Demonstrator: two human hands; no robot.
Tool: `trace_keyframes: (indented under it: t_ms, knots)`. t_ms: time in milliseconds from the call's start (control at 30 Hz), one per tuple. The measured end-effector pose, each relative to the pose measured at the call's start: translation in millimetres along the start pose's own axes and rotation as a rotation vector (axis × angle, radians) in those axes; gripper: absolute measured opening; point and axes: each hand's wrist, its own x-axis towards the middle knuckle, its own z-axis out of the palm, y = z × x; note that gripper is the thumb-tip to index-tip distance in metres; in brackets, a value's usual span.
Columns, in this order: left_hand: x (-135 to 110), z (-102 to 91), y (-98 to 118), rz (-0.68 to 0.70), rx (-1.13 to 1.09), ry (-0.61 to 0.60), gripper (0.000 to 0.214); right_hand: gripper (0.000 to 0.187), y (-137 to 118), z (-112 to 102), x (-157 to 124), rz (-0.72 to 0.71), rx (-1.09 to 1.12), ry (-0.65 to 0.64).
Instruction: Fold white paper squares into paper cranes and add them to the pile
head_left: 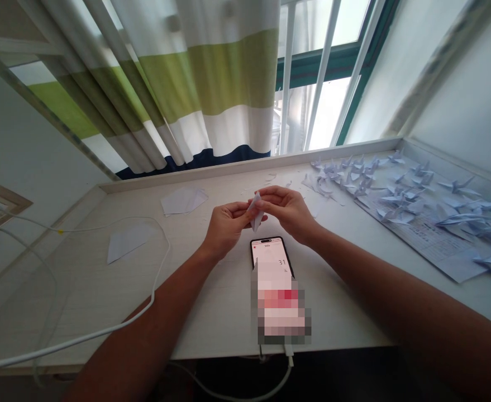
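Observation:
A small folded piece of white paper, narrow and pointed at both ends, is pinched upright between my two hands above the desk. My left hand grips its left side with thumb and fingers. From the right, my right hand presses the thumb and fingers against it; some fingertips are hidden behind the paper. Just below the hands lies a phone with a lit screen, its lower part blurred out.
Many folded paper cranes cover the right of the desk, several on a printed sheet. Paper sheets and another sheet lie left. A white cable crosses my left forearm. A curtain hangs behind the raised desk edge.

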Motion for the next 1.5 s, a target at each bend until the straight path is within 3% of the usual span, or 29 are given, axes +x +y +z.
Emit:
trace_keyframes:
  t_ms: [300,433,533,600,667,800,933,1200,1367,1500]
  knots:
    - [-5,4.6,1,-0.014,0.026,-0.079,0.039,0.032,0,-5,0,0.044,-0.133,-0.197]
    - [-5,4.2,3,-0.048,0.01,-0.084,0.037,0.031,-3,-6,1,0.067,-0.096,-0.204]
    - [-4,2.0,3,-0.08,0.032,-0.069,0.035,0.04,-5,-10,6,0.0,-0.048,-0.106]
    - [-4,0.1,1,-0.11,0.057,-0.055,0.035,0.048,-6,-16,11,-0.075,-0.017,0.109]
    - [-3,-1.2,0,-0.109,0.06,-0.046,0.035,0.051,-5,-22,13,-0.084,-0.064,0.193]
    - [-2,-0.9,-1,-0.086,0.028,-0.032,0.038,0.059,-3,-23,10,-0.029,-0.124,0.071]
    - [-1,0.3,-1,-0.063,0.005,-0.017,0.04,0.053,0,-13,4,-0.044,-0.218,-0.079]
    - [3,-2.1,-1,0.03,0.039,0.173,0.023,0.049,8,-5,2,0.005,-0.374,-0.109]
    - [4,-4.2,0,0.04,-0.011,0.125,0.026,0.044,6,-4,-1,0.078,-0.336,-0.28]
    - [5,-6.6,-2,0.074,0.047,0.167,0.027,0.043,6,-4,-2,0.157,-0.303,-0.346]
